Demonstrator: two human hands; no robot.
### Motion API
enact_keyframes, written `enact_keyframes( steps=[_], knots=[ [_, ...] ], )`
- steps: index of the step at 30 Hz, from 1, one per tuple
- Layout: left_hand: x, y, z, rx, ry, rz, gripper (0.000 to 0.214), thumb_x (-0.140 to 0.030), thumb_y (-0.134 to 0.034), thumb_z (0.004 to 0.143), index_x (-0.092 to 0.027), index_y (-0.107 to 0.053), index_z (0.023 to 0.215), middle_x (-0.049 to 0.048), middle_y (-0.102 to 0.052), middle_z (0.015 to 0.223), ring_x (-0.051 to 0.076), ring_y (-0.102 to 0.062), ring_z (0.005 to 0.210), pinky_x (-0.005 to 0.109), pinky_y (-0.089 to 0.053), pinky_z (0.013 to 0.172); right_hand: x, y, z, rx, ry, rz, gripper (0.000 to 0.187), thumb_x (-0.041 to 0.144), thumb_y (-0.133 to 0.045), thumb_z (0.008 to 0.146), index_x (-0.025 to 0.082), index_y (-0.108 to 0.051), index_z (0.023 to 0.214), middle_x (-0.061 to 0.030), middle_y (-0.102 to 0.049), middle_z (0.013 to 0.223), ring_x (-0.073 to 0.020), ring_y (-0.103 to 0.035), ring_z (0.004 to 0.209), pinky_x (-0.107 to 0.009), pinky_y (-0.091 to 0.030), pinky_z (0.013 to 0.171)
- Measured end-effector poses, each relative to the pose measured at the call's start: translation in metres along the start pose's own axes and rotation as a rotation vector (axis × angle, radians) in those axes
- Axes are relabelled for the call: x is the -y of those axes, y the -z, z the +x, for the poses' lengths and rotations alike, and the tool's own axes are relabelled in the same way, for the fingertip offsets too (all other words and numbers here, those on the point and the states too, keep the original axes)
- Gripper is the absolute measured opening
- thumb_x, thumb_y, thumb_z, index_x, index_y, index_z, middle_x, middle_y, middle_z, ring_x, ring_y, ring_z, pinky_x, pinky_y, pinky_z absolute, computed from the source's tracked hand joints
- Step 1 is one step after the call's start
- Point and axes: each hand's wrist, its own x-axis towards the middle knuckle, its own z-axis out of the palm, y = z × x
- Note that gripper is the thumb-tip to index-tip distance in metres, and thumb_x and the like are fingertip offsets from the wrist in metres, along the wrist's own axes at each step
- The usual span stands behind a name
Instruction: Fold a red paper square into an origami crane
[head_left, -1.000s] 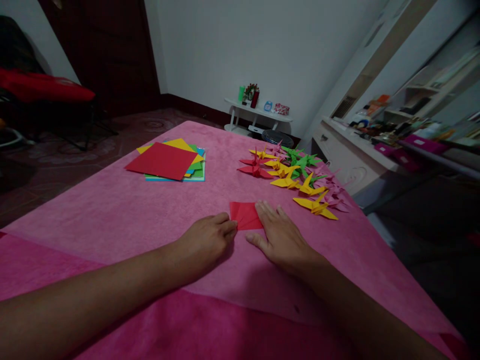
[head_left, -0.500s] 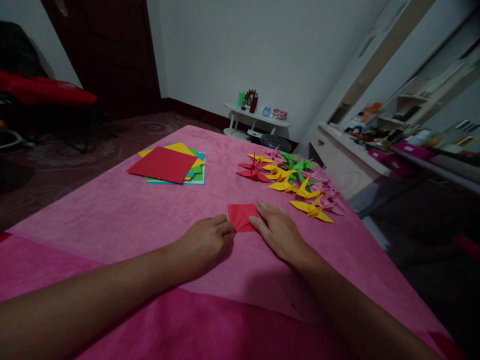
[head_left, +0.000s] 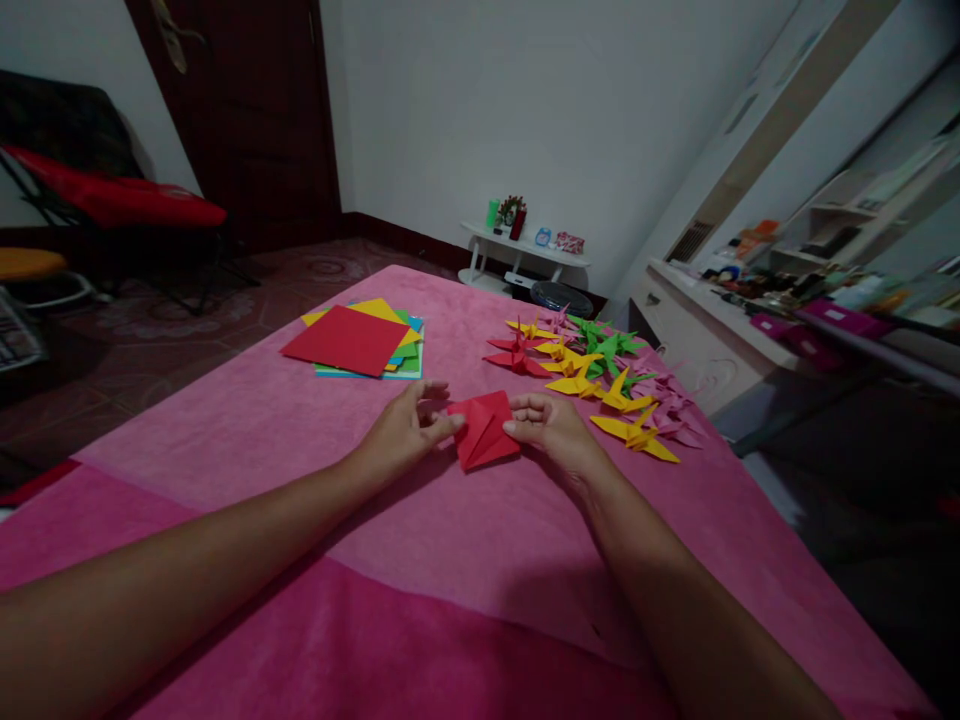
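Observation:
A small folded square of red origami paper (head_left: 486,430) is between my two hands, with crease lines and a flap showing on its face. My left hand (head_left: 405,425) pinches its left edge, thumb on top and fingers behind. At the right edge, my right hand (head_left: 553,430) grips it the same way, its fingertips partly hidden behind the paper. The square looks slightly tilted over the pink cloth (head_left: 390,490). To the right of my right hand lies a yellow paper crane (head_left: 636,434), the nearest of the finished cranes.
Several yellow, red, green and pink cranes (head_left: 577,360) crowd the right side. A stack of coloured paper topped by a red sheet (head_left: 349,340) lies at the far left. Beyond are a small white shelf (head_left: 525,240), a red chair (head_left: 142,200) and a cluttered dresser (head_left: 697,310).
My hands have lifted the red square off the cloth and turned it. My left hand went from pressing its lower corner to pinching its side. The view has shifted slightly.

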Motion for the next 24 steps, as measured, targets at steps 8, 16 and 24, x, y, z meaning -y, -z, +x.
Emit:
enact_keyframes(
  steps=[8,16,24],
  knots=[
    [-0.01,0.003,0.007,0.187,0.256,-0.19,0.029,-0.032,-0.082,0.059,-0.01,-0.064,0.058,0.002,-0.06,0.05,0.007,-0.045,0.04,0.019,-0.032,0.042,-0.002,-0.016,0.009,-0.143,0.21,0.088,0.042,0.034,-0.08,0.06,0.016,-0.065,0.095,0.0008,-0.066,0.075,-0.009,-0.058,0.059,-0.02,-0.043,0.055],
    [-0.009,-0.011,0.007,0.022,0.189,-0.627,0.028,-0.031,-0.081,0.063,-0.01,-0.064,0.073,0.0038,-0.066,0.067,0.011,-0.057,0.055,0.022,-0.044,0.054,-0.018,-0.045,-0.005,0.08,0.095,-0.007,0.033,0.044,-0.07,0.073,0.014,-0.059,0.066,-0.0027,-0.064,0.062,-0.009,-0.054,0.049,-0.021,-0.042,0.048],
    [-0.014,-0.018,-0.002,-0.006,0.222,-0.656,0.027,-0.027,-0.081,0.061,-0.012,-0.06,0.066,-0.0002,-0.06,0.06,0.01,-0.054,0.051,0.025,-0.044,0.055,-0.017,-0.053,-0.013,0.02,0.165,-0.042,0.024,0.034,-0.064,0.076,0.015,-0.059,0.061,0.0007,-0.06,0.053,-0.0082,-0.049,0.044,-0.019,-0.036,0.042]
  ],
)
